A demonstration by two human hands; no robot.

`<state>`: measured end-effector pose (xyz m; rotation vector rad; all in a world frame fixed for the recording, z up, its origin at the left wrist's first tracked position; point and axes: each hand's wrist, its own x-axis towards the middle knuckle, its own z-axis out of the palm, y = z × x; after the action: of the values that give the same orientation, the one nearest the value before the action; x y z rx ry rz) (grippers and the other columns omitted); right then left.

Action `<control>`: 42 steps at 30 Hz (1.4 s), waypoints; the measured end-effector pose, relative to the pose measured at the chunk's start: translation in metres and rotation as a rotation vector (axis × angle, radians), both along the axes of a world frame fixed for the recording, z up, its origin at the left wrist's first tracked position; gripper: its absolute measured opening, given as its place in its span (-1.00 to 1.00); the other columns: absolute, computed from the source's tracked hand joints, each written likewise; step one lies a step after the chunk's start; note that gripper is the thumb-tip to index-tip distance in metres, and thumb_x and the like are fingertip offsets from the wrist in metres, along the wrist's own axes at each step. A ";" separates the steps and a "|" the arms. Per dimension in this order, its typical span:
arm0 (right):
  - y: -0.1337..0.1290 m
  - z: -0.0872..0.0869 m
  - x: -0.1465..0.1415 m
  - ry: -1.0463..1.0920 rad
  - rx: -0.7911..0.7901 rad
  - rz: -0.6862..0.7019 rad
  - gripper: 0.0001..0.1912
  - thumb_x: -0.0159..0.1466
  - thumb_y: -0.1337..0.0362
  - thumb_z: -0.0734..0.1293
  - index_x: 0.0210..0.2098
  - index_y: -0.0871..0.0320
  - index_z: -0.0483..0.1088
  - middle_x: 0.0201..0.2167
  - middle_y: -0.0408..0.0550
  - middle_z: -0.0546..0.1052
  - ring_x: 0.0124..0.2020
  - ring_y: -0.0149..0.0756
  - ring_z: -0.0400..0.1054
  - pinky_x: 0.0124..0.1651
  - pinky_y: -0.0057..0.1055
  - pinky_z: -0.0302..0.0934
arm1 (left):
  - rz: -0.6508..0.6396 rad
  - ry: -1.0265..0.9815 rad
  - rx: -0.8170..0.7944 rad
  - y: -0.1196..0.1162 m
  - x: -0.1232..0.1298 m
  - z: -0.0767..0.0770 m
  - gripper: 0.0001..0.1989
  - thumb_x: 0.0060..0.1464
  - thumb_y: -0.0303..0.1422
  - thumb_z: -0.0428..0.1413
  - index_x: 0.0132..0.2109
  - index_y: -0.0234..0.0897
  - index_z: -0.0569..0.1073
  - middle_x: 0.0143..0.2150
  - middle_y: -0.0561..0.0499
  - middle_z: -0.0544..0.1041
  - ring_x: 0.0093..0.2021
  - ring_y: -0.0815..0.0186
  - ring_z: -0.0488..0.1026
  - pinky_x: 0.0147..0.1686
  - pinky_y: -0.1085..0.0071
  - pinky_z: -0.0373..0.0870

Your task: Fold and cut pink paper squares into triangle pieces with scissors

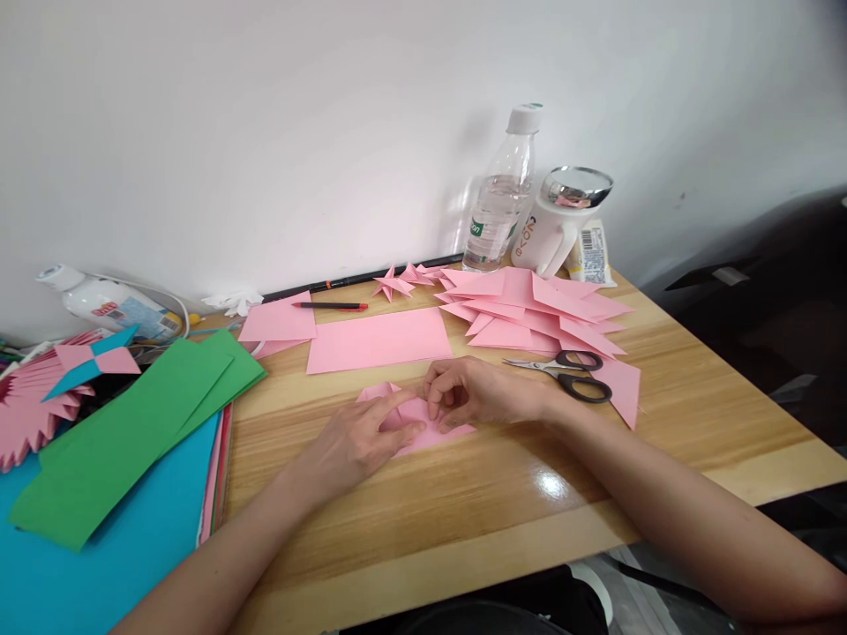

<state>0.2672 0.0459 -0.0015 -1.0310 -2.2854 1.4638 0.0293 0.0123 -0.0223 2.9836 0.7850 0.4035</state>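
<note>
A plain white wall (pixel 265 132) rises beyond both hands, and under them spreads a glossy, light-brown wood-grain table (pixel 318 547). Left of the grip lies a stack of large bright-blue paper sheets (pixel 152 520), topped by long green paper strips (pixel 132 441). Beyond and right of the grip spreads a pile of pink folded-paper pieces with pointed corners (pixel 529 304); straight beyond it lies a flat pink paper rectangle (pixel 380 341). Black-handled metal scissors (pixel 582 375) rest just right of the right hand, blades parted a little.

Past the pile, near the wall, stands a clear plastic bottle with a white cap (pixel 499 198), partly filled with clear liquid. Beside it, farther right of the grip, is a white mug with a silvery top (pixel 546 234); its contents are hidden.

The left hand (pixel 357 437) lies loosely spread, fingers and thumb on a folded pink paper piece (pixel 430 438) on the table. The right hand (pixel 473 388) is curled, thumb and forefinger narrowly apart at that piece; whether they pinch it, I cannot tell.
</note>
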 end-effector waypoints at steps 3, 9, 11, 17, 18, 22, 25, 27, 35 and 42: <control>0.000 0.000 0.001 0.008 -0.001 0.000 -0.95 0.11 0.35 0.40 -0.41 0.19 0.52 -0.24 -0.08 0.40 -0.40 -0.45 0.27 -0.38 -0.52 0.17 | 0.009 -0.007 -0.012 0.000 0.000 0.001 -0.72 0.27 -0.37 -0.09 -0.04 -0.14 0.51 0.12 -0.10 0.42 0.04 0.18 0.40 -0.06 0.22 0.41; 0.001 0.001 0.003 0.021 -0.017 0.031 -0.92 0.17 0.37 0.33 -0.34 0.20 0.49 -0.26 -0.07 0.40 -0.42 -0.47 0.28 -0.38 -0.54 0.20 | 0.034 0.001 -0.072 0.000 0.000 -0.002 -0.73 0.26 -0.36 -0.06 -0.04 -0.18 0.50 0.16 -0.10 0.40 0.07 0.19 0.38 -0.01 0.21 0.38; 0.002 0.000 0.003 0.012 -0.029 0.020 -0.91 0.15 0.37 0.35 -0.32 0.20 0.47 -0.30 -0.10 0.39 -0.45 -0.49 0.25 -0.42 -0.55 0.18 | 0.018 0.006 -0.048 0.000 -0.001 -0.003 -0.73 0.26 -0.36 -0.06 -0.04 -0.17 0.50 0.15 -0.11 0.40 0.05 0.17 0.39 -0.04 0.20 0.40; 0.003 -0.002 0.002 0.015 -0.030 0.018 -0.90 0.12 0.38 0.38 -0.33 0.19 0.48 -0.31 -0.11 0.37 -0.44 -0.50 0.23 -0.42 -0.57 0.17 | -0.009 0.006 0.025 0.000 -0.001 -0.002 -0.73 0.26 -0.36 -0.07 -0.11 -0.17 0.54 0.11 -0.12 0.43 -0.04 0.22 0.43 -0.14 0.25 0.45; 0.003 -0.002 0.002 0.014 -0.030 0.021 -0.91 0.12 0.39 0.38 -0.33 0.19 0.48 -0.31 -0.11 0.37 -0.44 -0.50 0.23 -0.41 -0.57 0.17 | -0.003 0.007 0.009 0.000 -0.001 -0.002 -0.73 0.26 -0.36 -0.07 -0.11 -0.17 0.54 0.12 -0.11 0.42 -0.03 0.22 0.43 -0.12 0.25 0.44; 0.002 0.000 0.002 0.007 -0.020 0.026 -0.92 0.12 0.40 0.38 -0.34 0.19 0.49 -0.31 -0.11 0.37 -0.44 -0.50 0.23 -0.41 -0.56 0.16 | 0.019 -0.021 -0.060 0.000 -0.001 -0.004 -0.75 0.25 -0.35 -0.05 -0.09 -0.16 0.53 0.15 -0.08 0.40 0.00 0.24 0.42 -0.09 0.27 0.42; 0.002 0.001 0.002 0.002 -0.014 0.025 -0.92 0.12 0.40 0.38 -0.35 0.18 0.48 -0.32 -0.12 0.37 -0.45 -0.50 0.22 -0.41 -0.56 0.15 | -0.005 -0.042 -0.045 0.001 -0.001 -0.005 -0.74 0.26 -0.36 -0.06 -0.11 -0.16 0.53 0.13 -0.10 0.41 -0.01 0.22 0.42 -0.11 0.25 0.43; 0.002 0.001 0.002 0.002 -0.013 0.026 -0.92 0.12 0.40 0.38 -0.35 0.18 0.48 -0.32 -0.12 0.37 -0.45 -0.50 0.22 -0.42 -0.56 0.15 | -0.016 -0.046 -0.033 0.001 -0.001 -0.004 -0.73 0.26 -0.36 -0.07 -0.11 -0.16 0.54 0.13 -0.11 0.42 -0.01 0.22 0.43 -0.11 0.25 0.43; 0.002 0.000 0.002 0.000 0.003 0.027 -0.88 0.11 0.41 0.39 -0.32 0.18 0.47 -0.33 -0.13 0.35 -0.44 -0.50 0.21 -0.41 -0.56 0.14 | -0.018 -0.025 -0.006 0.000 -0.001 -0.001 -0.73 0.26 -0.38 -0.07 -0.12 -0.16 0.54 0.11 -0.14 0.44 -0.04 0.20 0.45 -0.14 0.26 0.43; 0.003 -0.002 0.002 0.009 0.018 0.032 -0.89 0.10 0.39 0.41 -0.33 0.18 0.47 -0.32 -0.13 0.35 -0.44 -0.49 0.20 -0.42 -0.55 0.13 | -0.008 -0.019 -0.014 0.000 0.000 -0.002 -0.73 0.25 -0.37 -0.06 -0.14 -0.16 0.54 0.11 -0.12 0.44 -0.07 0.24 0.45 -0.16 0.30 0.43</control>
<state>0.2695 0.0488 -0.0031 -0.9844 -2.3150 1.4538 0.0289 0.0126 -0.0245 2.9647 0.7704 0.4239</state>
